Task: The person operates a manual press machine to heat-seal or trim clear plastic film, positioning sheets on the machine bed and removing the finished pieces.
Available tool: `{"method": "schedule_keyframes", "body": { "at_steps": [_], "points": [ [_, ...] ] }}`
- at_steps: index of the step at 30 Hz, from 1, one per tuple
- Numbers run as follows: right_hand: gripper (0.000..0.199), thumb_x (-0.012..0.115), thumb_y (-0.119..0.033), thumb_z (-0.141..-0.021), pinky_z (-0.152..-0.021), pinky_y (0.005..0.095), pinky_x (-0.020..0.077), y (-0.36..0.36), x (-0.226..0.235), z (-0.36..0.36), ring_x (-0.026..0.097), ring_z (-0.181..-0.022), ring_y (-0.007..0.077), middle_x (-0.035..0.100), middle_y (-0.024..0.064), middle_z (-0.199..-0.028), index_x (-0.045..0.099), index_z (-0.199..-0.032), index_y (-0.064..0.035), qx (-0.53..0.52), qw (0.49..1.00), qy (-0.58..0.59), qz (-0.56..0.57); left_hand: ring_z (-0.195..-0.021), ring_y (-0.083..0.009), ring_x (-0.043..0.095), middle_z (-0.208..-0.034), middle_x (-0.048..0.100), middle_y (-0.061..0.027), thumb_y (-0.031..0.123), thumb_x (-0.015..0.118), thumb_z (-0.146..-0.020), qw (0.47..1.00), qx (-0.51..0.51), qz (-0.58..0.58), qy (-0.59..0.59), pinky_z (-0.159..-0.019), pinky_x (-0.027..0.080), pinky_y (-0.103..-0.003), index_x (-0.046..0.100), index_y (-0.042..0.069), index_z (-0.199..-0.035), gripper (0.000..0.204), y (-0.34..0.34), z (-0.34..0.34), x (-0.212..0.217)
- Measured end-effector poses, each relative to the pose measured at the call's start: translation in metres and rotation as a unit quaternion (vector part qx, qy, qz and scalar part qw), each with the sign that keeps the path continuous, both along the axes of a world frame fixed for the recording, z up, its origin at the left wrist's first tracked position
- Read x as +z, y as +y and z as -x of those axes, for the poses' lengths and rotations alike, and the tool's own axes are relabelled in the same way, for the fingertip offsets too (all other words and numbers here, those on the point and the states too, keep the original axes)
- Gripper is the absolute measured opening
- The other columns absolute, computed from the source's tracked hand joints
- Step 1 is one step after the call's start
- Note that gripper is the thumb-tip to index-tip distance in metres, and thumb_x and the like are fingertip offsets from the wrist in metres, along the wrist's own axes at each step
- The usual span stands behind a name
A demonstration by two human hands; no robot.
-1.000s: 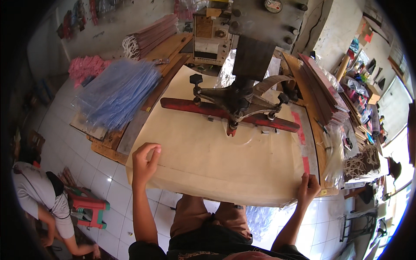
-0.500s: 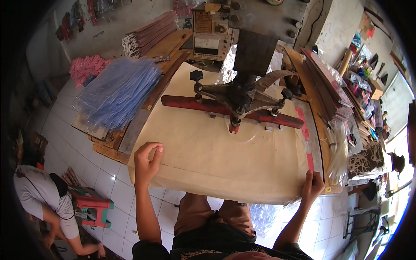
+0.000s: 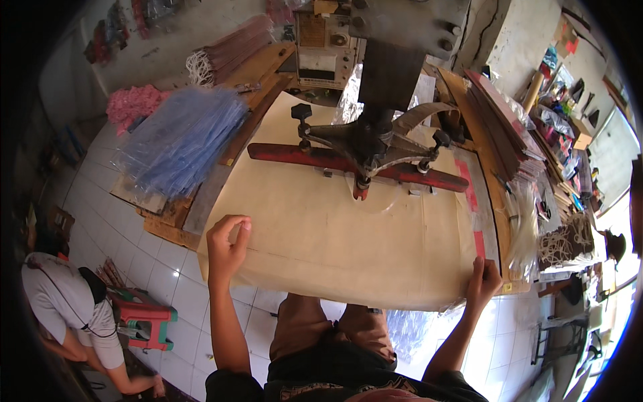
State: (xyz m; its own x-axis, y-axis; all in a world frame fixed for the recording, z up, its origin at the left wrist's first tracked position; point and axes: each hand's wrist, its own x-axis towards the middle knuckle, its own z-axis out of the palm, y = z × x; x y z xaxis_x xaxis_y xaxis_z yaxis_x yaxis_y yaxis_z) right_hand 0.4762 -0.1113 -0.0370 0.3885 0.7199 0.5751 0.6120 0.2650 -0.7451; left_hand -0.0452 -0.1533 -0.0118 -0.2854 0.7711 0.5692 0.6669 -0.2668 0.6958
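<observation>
Below, both hands (image 3: 228, 248) (image 3: 483, 285) gripping smooth tan sheet (image 3: 348, 241), curled fingers (image 3: 236, 228)

A large tan paper sheet (image 3: 348, 234) is laid flat across the desk, under the red bar of a press. It appears to be a stack of several sheets, though the edge is too small to be told for certain. Its near edge overhangs the desk front and curves slightly downward. The near left corner and near right corner are each held by a hand.
</observation>
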Motion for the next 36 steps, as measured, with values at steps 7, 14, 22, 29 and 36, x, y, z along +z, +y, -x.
{"method": "schedule_keyframes", "body": {
  "at_steps": [7,14,22,29,36],
  "points": [
    [0.036,0.071,-0.023,-0.098,-0.048,0.0273,0.0265,0.0013,0.002,0.0062,0.037,-0.052,0.0051,0.047,-0.002,-0.054,0.061,-0.072,0.0005,-0.012,1.0,0.013,0.023,-0.087,-0.0207,0.071,-0.092,0.074,-0.0123,0.01,0.067,-0.095,1.0,0.006,0.016,0.001,-0.081,0.053,-0.031,0.071,-0.004,-0.098,0.015,-0.0007,0.0018,-0.0048],
    [0.036,0.071,-0.022,-0.097,-0.048,0.0272,0.0263,-0.0001,-0.0013,0.0018,0.036,-0.052,0.0046,0.047,-0.0029,-0.054,0.059,-0.071,-0.0005,-0.017,0.999,0.021,0.017,-0.087,-0.0204,0.07,-0.091,0.074,-0.0115,0.01,0.067,-0.096,1.0,0.004,0.012,0.004,-0.081,0.053,-0.031,0.071,-0.003,-0.098,0.014,0.0007,0.0011,-0.0047],
    [0.036,0.071,-0.021,-0.098,-0.048,0.0267,0.0251,0.0005,0.0005,0.0064,0.035,-0.052,0.004,0.046,-0.0036,-0.054,0.058,-0.07,-0.0008,-0.014,1.0,0.018,0.007,-0.087,-0.0205,0.07,-0.092,0.074,-0.0116,0.01,0.067,-0.096,1.0,0.007,0.018,0.004,-0.081,0.053,-0.031,0.07,-0.003,-0.098,0.014,-0.0007,-0.0003,-0.0032],
    [0.036,0.071,-0.021,-0.097,-0.048,0.0271,0.0247,0.0011,-0.0001,0.004,0.034,-0.052,0.004,0.046,-0.0037,-0.053,0.059,-0.07,-0.0009,-0.022,1.0,0.013,0.01,-0.088,-0.0206,0.07,-0.092,0.074,-0.0122,0.01,0.066,-0.096,1.0,0.0,0.017,0.007,-0.082,0.053,-0.031,0.07,-0.004,-0.099,0.015,0.0003,-0.001,-0.0023],
    [0.036,0.071,-0.021,-0.097,-0.048,0.0273,0.0244,0.001,0.0001,0.0051,0.034,-0.052,0.0039,0.045,-0.0043,-0.053,0.058,-0.07,-0.001,-0.023,1.0,0.017,0.012,-0.087,-0.0205,0.07,-0.092,0.074,-0.012,0.011,0.066,-0.097,1.0,0.002,0.018,0.008,-0.081,0.053,-0.031,0.07,-0.004,-0.099,0.015,0.0002,0.0002,-0.0042]
  ]
}}
